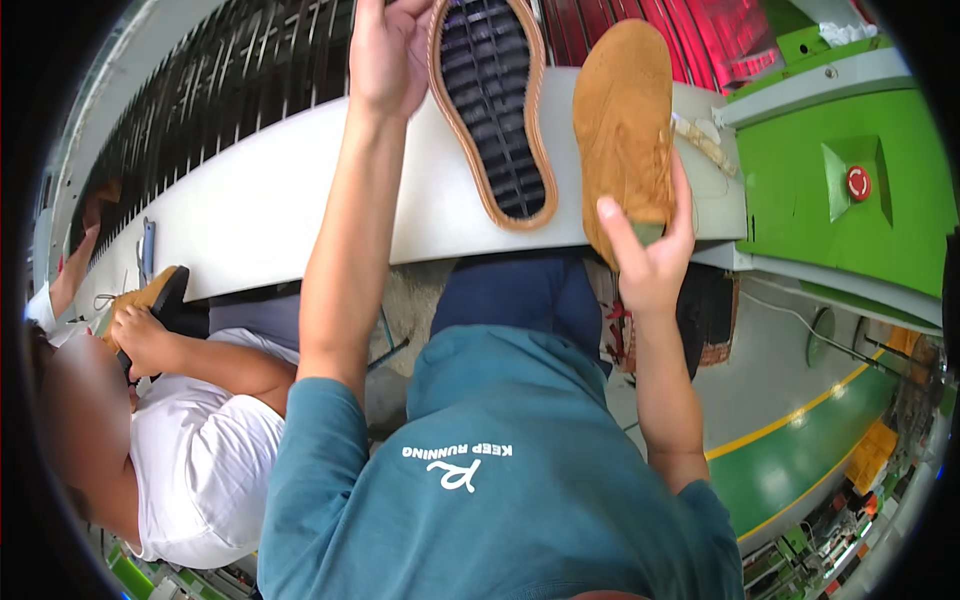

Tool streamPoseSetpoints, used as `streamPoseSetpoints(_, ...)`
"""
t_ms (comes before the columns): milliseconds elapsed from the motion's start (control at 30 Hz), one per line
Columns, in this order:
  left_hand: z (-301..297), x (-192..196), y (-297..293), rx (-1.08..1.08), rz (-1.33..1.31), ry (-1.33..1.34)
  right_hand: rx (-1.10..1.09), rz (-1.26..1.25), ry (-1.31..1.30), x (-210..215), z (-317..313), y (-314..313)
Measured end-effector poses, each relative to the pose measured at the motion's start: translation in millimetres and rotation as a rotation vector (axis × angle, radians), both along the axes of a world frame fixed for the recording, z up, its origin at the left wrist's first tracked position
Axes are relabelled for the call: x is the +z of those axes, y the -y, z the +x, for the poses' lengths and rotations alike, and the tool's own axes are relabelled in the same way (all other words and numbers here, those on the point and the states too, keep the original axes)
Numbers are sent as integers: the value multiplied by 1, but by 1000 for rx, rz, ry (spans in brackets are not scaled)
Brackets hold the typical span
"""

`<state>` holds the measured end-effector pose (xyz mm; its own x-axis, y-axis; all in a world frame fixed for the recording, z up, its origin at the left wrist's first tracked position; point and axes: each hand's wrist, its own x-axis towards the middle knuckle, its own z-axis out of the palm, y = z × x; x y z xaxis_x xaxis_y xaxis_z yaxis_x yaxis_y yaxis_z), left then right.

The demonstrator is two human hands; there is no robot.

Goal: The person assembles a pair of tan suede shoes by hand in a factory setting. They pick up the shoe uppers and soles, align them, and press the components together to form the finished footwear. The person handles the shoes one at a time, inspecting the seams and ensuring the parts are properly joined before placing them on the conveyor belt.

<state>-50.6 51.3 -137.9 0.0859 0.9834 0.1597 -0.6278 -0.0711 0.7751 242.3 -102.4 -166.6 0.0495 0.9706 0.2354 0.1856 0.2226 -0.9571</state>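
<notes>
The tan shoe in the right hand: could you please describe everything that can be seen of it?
The tan shoe looks like soft suede, with a smooth, rounded toe pointing away from the person and creases farther back. The right hand grips its near end, thumb on top, fingers along the right side. It is seen partly against the white work surface; whether they touch is unclear. Its underside is hidden.

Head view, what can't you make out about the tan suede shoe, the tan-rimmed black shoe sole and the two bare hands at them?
All in the head view:
Tan-rimmed black shoe sole: far end cut off by the upper edge.
Bare left hand: partly cut off by the upper edge, so its exact grip is unclear.
Tan suede shoe: underside hidden by the shoe itself, turned away.
Bare right hand: some fingers hidden behind the shoe.
</notes>
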Motion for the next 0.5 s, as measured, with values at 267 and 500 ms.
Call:
streamPoseSetpoints(267, 27, 61, 69, 68, 180, -265, 79, 164, 146, 23, -24, 51)
streamPoseSetpoints(500, 48, 84, 108, 147, 294, -425, 191, 254, 45, 20, -34, 70)
